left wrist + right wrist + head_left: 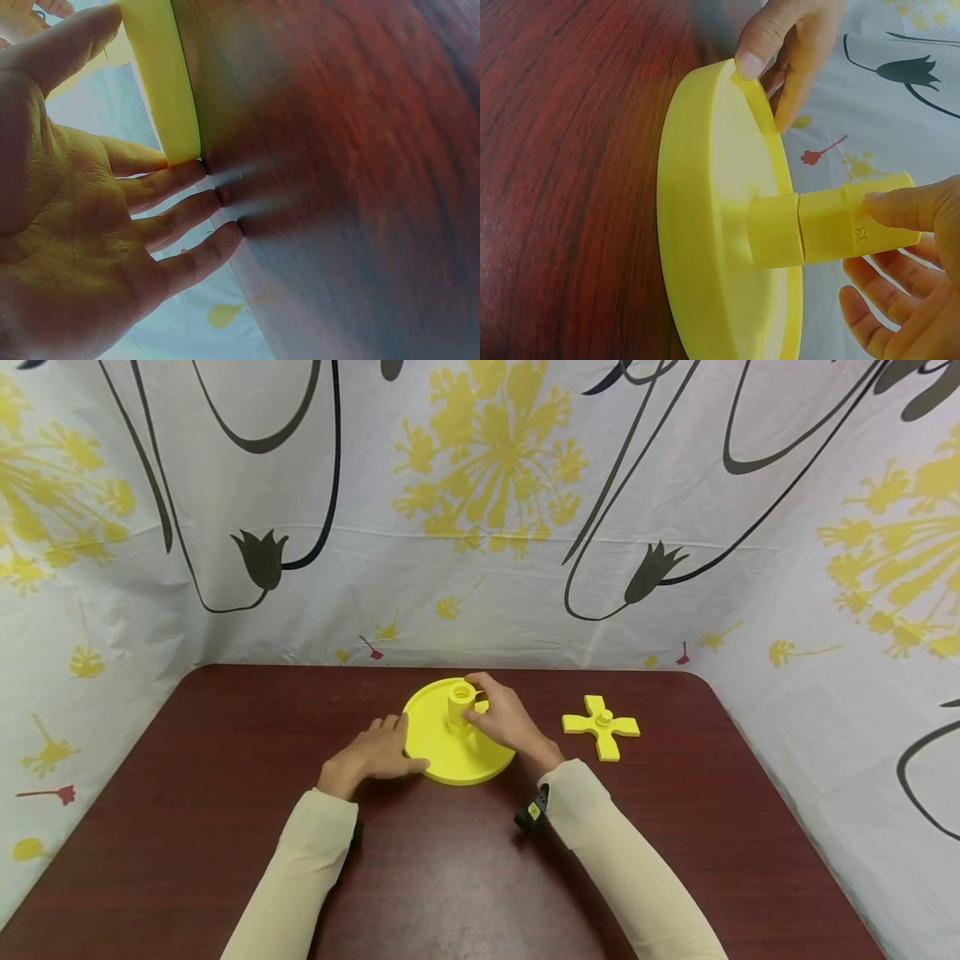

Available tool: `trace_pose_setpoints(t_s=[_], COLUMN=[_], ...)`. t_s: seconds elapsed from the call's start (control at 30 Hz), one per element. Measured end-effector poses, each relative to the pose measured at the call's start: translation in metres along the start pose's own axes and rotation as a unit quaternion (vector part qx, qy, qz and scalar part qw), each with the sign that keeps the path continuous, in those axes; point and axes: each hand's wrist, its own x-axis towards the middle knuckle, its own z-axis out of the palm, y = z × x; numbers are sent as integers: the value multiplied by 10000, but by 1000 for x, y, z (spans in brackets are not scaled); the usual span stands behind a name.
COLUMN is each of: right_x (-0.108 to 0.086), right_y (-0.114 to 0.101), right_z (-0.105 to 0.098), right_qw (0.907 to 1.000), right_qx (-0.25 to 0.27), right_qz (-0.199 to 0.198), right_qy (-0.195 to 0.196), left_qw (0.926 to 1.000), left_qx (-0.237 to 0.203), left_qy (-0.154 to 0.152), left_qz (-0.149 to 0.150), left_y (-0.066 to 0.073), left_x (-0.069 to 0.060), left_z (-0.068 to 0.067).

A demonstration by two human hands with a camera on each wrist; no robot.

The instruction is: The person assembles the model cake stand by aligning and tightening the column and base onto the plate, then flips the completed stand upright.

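A yellow round plate with a raised rim lies on the table. My left hand holds its left edge, thumb and fingers against the rim. From the middle of the plate rises a short round stub. On top of the stub stands a yellow hollow cylinder, marked "33", with a thin seam between the two. My right hand grips the cylinder's upper part between thumb and fingers. To the right lies a yellow four-armed cross piece with a small round peg at its centre, apart from both hands.
The dark red-brown table has rounded far corners. Behind it and along both sides hangs a white sheet with yellow and dark flower prints. A small black device is worn at the right wrist.
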Motion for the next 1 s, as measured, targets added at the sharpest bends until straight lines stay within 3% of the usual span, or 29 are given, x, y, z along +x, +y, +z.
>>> trace_pose_setpoints(t_s=[0.7,1.0], right_x=[-1,-1], right_y=[-5,0], right_z=[6,3], right_qw=[9979,9989], right_qx=[-220,-136], right_qz=[468,426], right_qy=[382,148], left_qw=[10000,9999], left_qx=[82,91], left_qy=[-9,-35], left_qz=[29,26], left_y=[-1,-1], left_x=[2,1], left_z=[1,0])
